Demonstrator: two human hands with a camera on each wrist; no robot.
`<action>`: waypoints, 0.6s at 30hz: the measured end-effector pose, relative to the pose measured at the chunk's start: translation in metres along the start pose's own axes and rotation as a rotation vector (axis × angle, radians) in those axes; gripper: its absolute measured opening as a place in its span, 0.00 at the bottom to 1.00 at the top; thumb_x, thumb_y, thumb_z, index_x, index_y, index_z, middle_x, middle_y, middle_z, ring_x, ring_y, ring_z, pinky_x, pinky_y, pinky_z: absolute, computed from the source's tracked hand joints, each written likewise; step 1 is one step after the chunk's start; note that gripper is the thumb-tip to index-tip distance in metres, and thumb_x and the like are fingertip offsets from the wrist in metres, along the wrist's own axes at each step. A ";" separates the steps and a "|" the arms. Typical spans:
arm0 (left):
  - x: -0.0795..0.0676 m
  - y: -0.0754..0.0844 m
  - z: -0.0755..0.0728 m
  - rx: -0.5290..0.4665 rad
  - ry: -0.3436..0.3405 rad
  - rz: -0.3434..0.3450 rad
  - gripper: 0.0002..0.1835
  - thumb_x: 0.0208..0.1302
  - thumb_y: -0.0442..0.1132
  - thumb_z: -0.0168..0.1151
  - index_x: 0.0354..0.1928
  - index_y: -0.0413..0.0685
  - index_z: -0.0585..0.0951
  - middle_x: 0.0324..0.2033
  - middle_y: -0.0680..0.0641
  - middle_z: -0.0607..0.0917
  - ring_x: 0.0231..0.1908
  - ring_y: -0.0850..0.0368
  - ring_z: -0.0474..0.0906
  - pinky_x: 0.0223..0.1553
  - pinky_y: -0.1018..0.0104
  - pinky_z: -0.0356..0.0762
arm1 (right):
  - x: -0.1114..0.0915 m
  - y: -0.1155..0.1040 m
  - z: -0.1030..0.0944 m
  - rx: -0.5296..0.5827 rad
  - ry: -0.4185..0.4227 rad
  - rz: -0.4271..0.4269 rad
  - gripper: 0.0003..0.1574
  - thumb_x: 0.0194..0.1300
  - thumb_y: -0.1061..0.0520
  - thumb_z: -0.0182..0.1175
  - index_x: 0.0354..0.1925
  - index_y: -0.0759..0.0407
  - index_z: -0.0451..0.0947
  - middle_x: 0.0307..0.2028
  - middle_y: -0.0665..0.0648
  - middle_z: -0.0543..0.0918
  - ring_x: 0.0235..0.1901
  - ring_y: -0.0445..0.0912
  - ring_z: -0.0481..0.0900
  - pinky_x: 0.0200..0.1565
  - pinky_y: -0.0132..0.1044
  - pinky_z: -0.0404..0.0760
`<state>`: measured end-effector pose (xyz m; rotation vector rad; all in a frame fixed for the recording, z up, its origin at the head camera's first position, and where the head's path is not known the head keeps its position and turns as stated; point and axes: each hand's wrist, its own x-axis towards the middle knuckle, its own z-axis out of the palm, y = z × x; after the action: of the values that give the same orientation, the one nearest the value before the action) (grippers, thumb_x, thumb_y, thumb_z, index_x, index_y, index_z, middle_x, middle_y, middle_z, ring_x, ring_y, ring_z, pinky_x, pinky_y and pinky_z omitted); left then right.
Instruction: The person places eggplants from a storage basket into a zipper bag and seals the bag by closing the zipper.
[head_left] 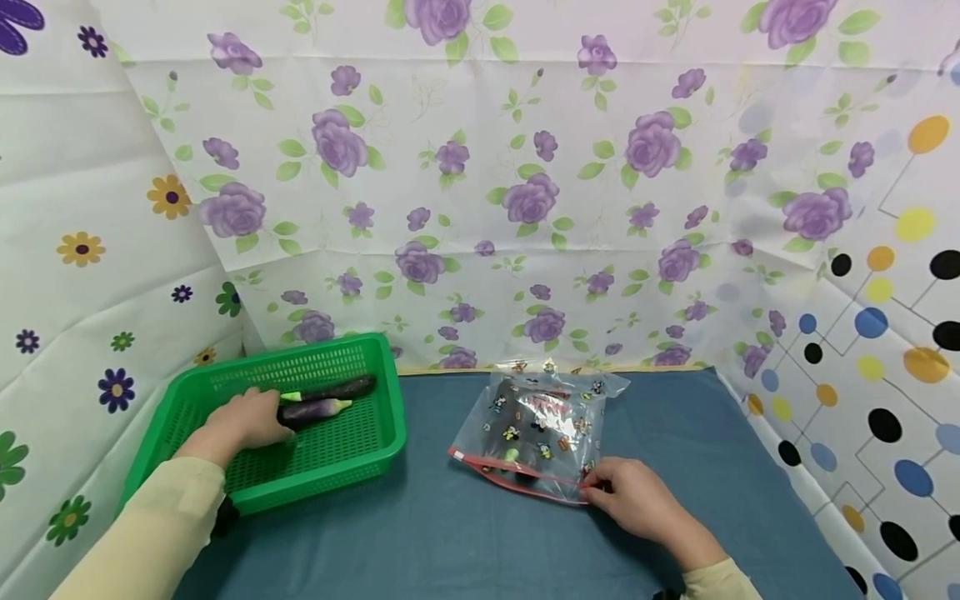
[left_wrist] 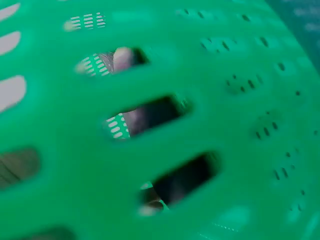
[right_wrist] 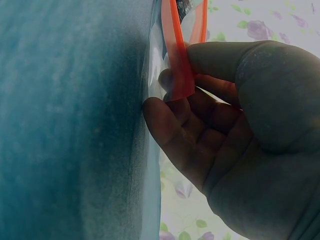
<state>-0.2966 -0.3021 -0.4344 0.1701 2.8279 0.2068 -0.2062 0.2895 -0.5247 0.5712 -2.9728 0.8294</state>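
The left hand (head_left: 253, 419) bends over the dark end of a purple eggplant (head_left: 315, 411) (I can't tell how tightly it grips, if at all). The eggplant's long side runs off to that hand's right, next to a second, darker eggplant (head_left: 343, 389). Both lie in a green plastic basket (head_left: 322, 482) full of holes. Well apart, the right hand (head_left: 636, 502) pinches the red zip (right_wrist: 179, 75) of a shiny, see-through bag (head_left: 551, 429) on the blue worktop (head_left: 450, 542)

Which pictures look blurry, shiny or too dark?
Head view: mostly clear, with white glare on the plastic bag; left wrist view: the green basket is blurry, seemingly too close; right wrist view: the right hand looks dark against the bright flowered sheet.
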 end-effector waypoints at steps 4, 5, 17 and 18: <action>-0.003 -0.003 0.001 -0.007 -0.036 -0.007 0.43 0.63 0.53 0.72 0.66 0.25 0.69 0.60 0.16 0.68 0.58 0.16 0.66 0.48 0.30 0.72 | 0.001 0.000 0.000 -0.007 -0.002 0.005 0.05 0.66 0.49 0.70 0.32 0.37 0.87 0.28 0.35 0.78 0.27 0.30 0.75 0.30 0.33 0.76; -0.003 -0.004 0.002 -0.007 -0.044 -0.006 0.42 0.63 0.52 0.72 0.66 0.25 0.69 0.59 0.17 0.68 0.58 0.17 0.67 0.48 0.31 0.73 | 0.001 0.000 -0.001 -0.008 -0.003 0.004 0.05 0.66 0.49 0.70 0.32 0.37 0.87 0.28 0.35 0.78 0.27 0.30 0.75 0.29 0.33 0.76; -0.008 -0.003 0.005 -0.064 -0.116 -0.017 0.23 0.61 0.40 0.72 0.50 0.32 0.76 0.44 0.34 0.81 0.40 0.42 0.76 0.41 0.45 0.74 | 0.000 -0.001 -0.001 -0.009 -0.003 -0.010 0.05 0.66 0.49 0.71 0.32 0.38 0.87 0.28 0.35 0.78 0.27 0.30 0.75 0.29 0.33 0.75; -0.009 -0.002 0.004 -0.064 -0.117 -0.017 0.23 0.61 0.39 0.73 0.51 0.32 0.76 0.44 0.34 0.81 0.40 0.43 0.76 0.41 0.45 0.74 | 0.000 -0.001 -0.001 -0.009 -0.003 -0.009 0.05 0.66 0.49 0.71 0.32 0.38 0.87 0.28 0.35 0.78 0.27 0.30 0.75 0.29 0.33 0.75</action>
<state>-0.2866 -0.3053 -0.4363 0.1395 2.7019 0.2744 -0.2060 0.2894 -0.5232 0.5858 -2.9731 0.8151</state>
